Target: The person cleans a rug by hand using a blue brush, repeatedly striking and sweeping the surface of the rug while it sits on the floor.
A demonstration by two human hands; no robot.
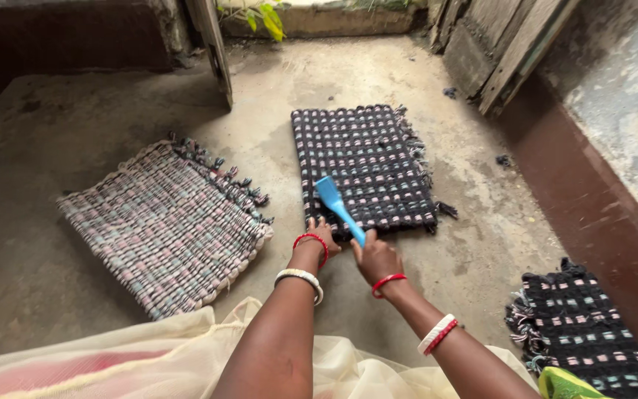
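Brush [339, 207], blue, points away from the person over the dark woven mat [367, 166]; right hand [376, 258] is clamped on its handle, left hand [320, 235] presses flat on the mat's near edge.

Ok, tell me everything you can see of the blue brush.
The blue brush looks like plastic, with a slim handle and a wider flat head. The right hand grips the handle end; the head slants up and to the left, over the near part of the dark mat. Whether it touches the mat cannot be told. Bristles are not visible. The left hand presses the mat's near edge beside it.
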